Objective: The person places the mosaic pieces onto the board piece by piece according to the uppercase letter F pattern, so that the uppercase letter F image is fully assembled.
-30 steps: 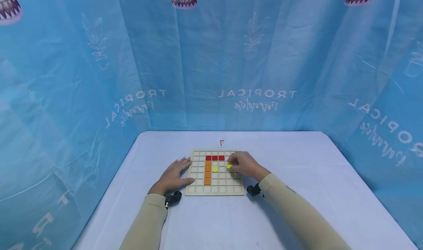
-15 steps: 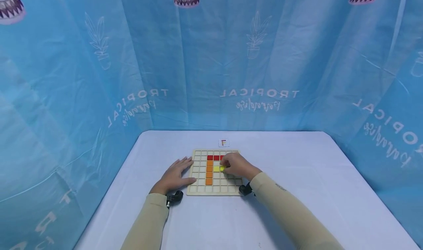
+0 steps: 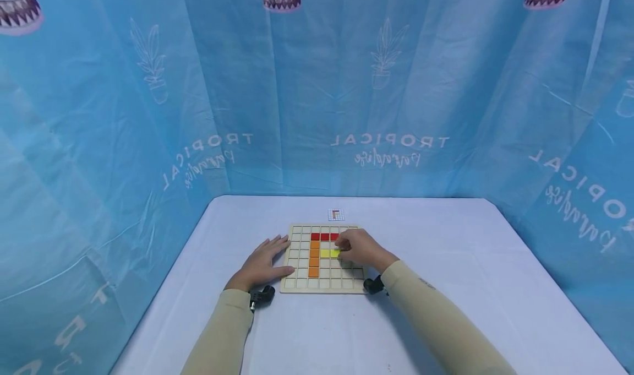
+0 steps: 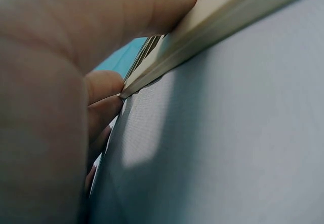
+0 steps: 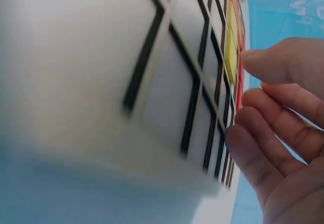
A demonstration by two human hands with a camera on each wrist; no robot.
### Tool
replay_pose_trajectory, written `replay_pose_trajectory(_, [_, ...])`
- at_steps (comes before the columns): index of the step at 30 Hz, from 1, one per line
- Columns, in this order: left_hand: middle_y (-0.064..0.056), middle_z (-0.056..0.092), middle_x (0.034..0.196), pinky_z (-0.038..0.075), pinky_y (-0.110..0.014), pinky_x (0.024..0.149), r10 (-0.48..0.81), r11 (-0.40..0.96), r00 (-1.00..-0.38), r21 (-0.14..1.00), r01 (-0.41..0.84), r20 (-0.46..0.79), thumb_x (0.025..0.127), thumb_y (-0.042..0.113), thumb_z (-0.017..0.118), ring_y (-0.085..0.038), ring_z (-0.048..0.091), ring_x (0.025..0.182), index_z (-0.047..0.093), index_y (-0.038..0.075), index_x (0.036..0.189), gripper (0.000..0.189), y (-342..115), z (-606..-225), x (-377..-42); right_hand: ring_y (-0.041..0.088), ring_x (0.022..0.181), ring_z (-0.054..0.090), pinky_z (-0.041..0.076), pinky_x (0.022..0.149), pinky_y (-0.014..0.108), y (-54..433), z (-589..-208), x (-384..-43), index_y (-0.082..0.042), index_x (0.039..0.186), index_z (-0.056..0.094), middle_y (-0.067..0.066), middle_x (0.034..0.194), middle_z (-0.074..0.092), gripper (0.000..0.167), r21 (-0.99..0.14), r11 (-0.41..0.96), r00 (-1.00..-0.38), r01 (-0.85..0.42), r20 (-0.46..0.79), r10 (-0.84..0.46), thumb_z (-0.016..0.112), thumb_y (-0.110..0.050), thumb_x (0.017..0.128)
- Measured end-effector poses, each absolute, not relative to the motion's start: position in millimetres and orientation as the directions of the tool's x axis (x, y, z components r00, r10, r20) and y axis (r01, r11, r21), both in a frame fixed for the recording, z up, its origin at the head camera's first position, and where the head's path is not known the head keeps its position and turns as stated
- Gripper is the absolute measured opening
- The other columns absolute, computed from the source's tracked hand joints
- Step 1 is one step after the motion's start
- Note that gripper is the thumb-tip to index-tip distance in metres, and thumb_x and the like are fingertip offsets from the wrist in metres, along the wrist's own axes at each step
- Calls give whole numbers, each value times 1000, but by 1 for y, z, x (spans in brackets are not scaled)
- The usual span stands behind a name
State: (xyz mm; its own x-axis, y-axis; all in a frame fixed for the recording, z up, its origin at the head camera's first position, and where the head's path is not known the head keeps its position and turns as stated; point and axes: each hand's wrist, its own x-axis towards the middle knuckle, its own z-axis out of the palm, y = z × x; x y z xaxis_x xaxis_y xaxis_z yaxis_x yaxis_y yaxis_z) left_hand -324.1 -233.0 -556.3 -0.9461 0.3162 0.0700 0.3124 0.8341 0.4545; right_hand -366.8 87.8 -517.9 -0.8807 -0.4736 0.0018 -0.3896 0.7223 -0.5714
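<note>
On the table lies a square wooden grid board (image 3: 322, 290) with coloured tiles in its cells. Red tiles (image 3: 324, 237) form a row near the top. A column of several orange tiles (image 3: 314, 261) runs down from the row's left end, and two yellow tiles (image 3: 325, 253) sit side by side to its right. My left hand (image 3: 261, 262) rests spread at the board's left edge, thumb and fingertips touching the rim (image 4: 177, 51). Over the board's right half is my right hand (image 3: 364, 248), fingers loosely bent and holding nothing, thumb close to the yellow tiles (image 5: 231, 46).
Just behind the board lies a small card (image 3: 336, 215) printed with a coloured grid pattern. The white-covered table (image 3: 436, 226) stands against blue printed curtains (image 3: 307, 88). Black wrist cameras (image 3: 262, 295) sit below both hands.
My right hand moved left with a yellow tile, set it beside the other yellow tile, then let go and drew slightly back to the right. My left hand stayed at the board's edge.
</note>
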Motion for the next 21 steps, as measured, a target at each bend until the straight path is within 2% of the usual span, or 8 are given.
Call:
replay_pose_trajectory(9, [-5, 34, 169, 12, -47, 128, 327, 826, -943, 470, 313, 52, 87, 68, 72, -26, 21, 158, 46, 11, 161, 97, -230, -555, -326, 16, 94, 63, 58, 84, 37, 147, -518, -370, -9, 113, 77, -3, 100, 68, 18, -570, 757, -933, -318, 45, -358, 79, -16, 96])
replay_pose_trajectory(14, [-5, 34, 169, 15, -52, 127, 343, 796, -938, 516, 318, 51, 89, 65, 73, -29, 21, 158, 46, 11, 160, 94, -238, -555, -326, 20, 98, 64, 59, 89, 43, 189, -522, -372, -9, 115, 76, 0, 103, 68, 20, -538, 806, -960, -247, 25, -278, 78, -18, 97])
replay_pose_trajectory(18, [-7, 35, 168, 23, -57, 124, 320, 766, -947, 594, 246, -21, 90, 59, 78, -32, 24, 156, 46, 14, 161, 90, -252, -547, -330, 28, 104, 65, 58, 94, 49, 225, -520, -372, -4, 120, 73, 7, 109, 69, 26, -504, 837, -968, -215, -3, -251, 75, -18, 99])
replay_pose_trajectory(21, [-11, 37, 167, 27, -58, 122, 310, 778, -948, 593, 207, -76, 91, 56, 79, -36, 28, 155, 46, 15, 161, 87, -264, -533, -342, 36, 113, 64, 55, 99, 55, 254, -518, -373, 1, 125, 70, 15, 116, 69, 33, -463, 867, -976, -184, -22, -218, 73, -19, 100])
